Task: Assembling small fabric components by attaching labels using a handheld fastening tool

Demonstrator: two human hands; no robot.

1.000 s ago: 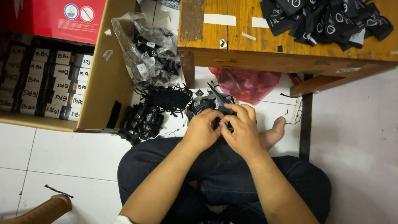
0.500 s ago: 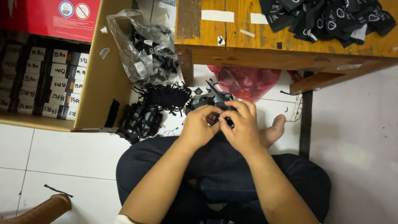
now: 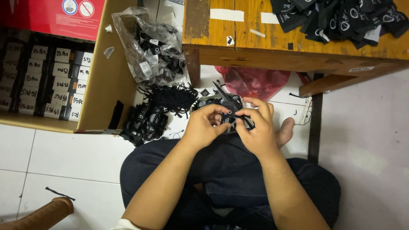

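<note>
I sit cross-legged on the white tiled floor (image 3: 76, 157) with both hands working just above my lap. My left hand (image 3: 204, 125) pinches a small black tag (image 3: 226, 120) between thumb and fingertips, closed narrow on it, and my right hand (image 3: 255, 127) is curled around the black scissors (image 3: 230, 104), whose blades point up and away from me. The tag sits right between my two hands, touching both. To do this well, I judge I should keep the tag pulled flat and steady, fingertips clear of the blades, and make small, controlled snips close to the edge. A heap of black pieces (image 3: 157, 113) lies on the floor just ahead, beside a clear plastic bag (image 3: 149, 47) of more, under the wooden table (image 3: 255, 42).
</note>
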